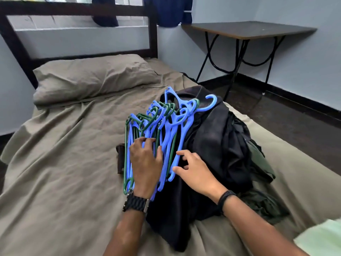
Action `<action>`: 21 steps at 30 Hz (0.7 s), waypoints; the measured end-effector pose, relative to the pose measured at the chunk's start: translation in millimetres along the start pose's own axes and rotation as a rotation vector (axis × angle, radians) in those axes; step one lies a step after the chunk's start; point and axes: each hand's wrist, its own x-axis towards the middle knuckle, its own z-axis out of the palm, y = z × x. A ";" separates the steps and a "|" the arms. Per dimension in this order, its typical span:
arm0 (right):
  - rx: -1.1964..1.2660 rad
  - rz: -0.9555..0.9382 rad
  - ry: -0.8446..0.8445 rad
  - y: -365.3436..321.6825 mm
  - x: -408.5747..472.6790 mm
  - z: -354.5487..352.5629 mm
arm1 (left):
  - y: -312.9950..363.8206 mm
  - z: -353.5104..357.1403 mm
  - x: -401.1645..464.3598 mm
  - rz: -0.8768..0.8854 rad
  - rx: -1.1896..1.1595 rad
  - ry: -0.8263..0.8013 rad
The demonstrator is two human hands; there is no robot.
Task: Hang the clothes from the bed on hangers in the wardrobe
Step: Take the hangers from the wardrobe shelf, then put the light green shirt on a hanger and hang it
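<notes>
Both hands are down on the pile and neither has truly closed on anything: the left hand [145,161], with a dark link watch at the wrist, lies palm-down with fingers spread across the bundle of blue and green plastic hangers [156,133], pressing more than gripping, while the right hand [193,169], a black band on its wrist, has loosely bent fingers touching the edge of the heap of black and dark green clothes [217,145] just at the hangers' 3 o'clock. Those hangers look light and stiff but tangled, hooks crossing one another toward 12 o'clock, so I'd expect several to come up together unless one is taken by its neck just under the hook. The garments are soft, limp and probably a bit slippery; the collar or shoulders seem the sensible place to take hold, though no collar can be picked out in the dark folds. Pile and hangers sit on the olive-brown bedsheet [64,163], right of centre. Farther off at 11 o'clock lies a matching pillow [92,78] against the dark wooden headboard [77,10]; at 2 o'clock stands a dark folding table [249,30]. No wardrobe is in sight.
</notes>
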 end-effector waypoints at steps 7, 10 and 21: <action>0.318 0.106 -0.071 12.2 -15.5 6.3 | 25.8 17.5 -16.3 0.008 0.076 -0.163; 0.312 0.102 -0.070 16.8 -24.1 6.1 | 26.5 21.6 -20.1 0.034 0.199 -0.162; 0.722 0.127 0.209 16.9 -39.9 -38.6 | 65.3 14.0 -52.0 0.005 -0.106 -0.040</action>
